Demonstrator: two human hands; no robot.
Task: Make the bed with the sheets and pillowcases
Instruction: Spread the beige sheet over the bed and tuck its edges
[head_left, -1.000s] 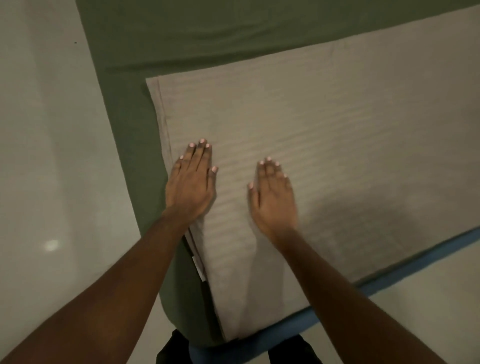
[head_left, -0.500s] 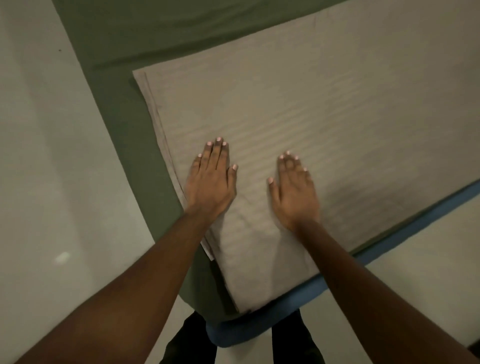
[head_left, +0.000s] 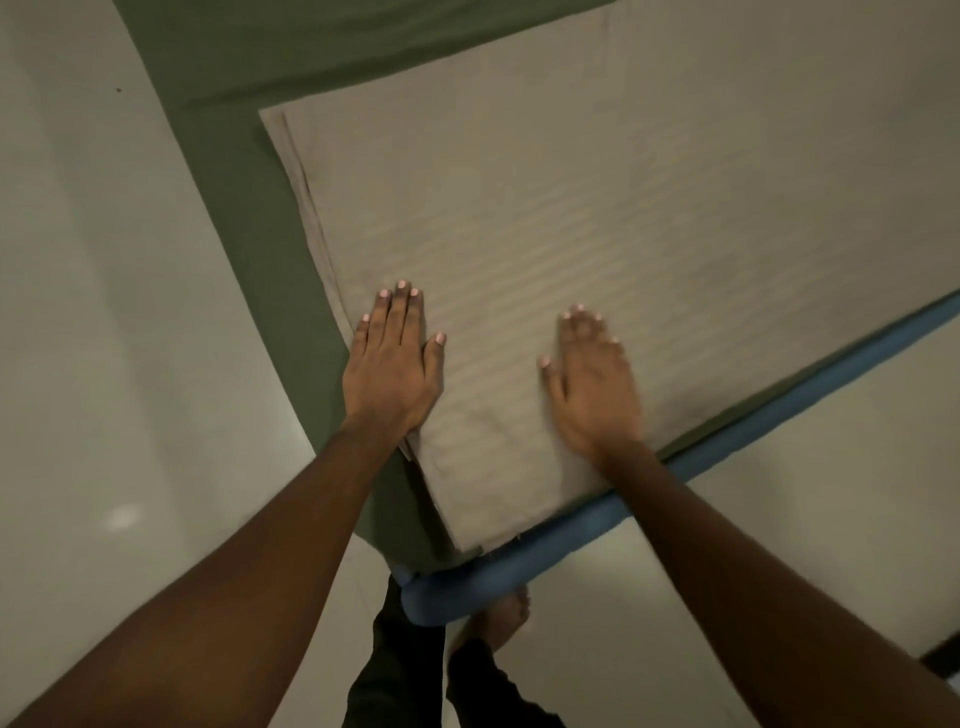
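A folded beige striped sheet (head_left: 597, 218) lies flat on the bed, over a dark green fitted sheet (head_left: 249, 171). My left hand (head_left: 392, 364) presses flat on the beige sheet close to its left edge, fingers straight. My right hand (head_left: 592, 384) lies flat on the same sheet further right, near the bed's front edge; it is blurred. Neither hand holds anything.
A blue mattress edge (head_left: 545, 556) runs along the front of the bed, with its corner just in front of my legs. Pale floor (head_left: 104, 338) lies to the left and front right. My bare foot (head_left: 498, 618) stands at the bed's corner.
My right hand has slid to the right across the beige sheet, away from the left hand. The view has shifted, showing more of the blue bed corner and my foot.
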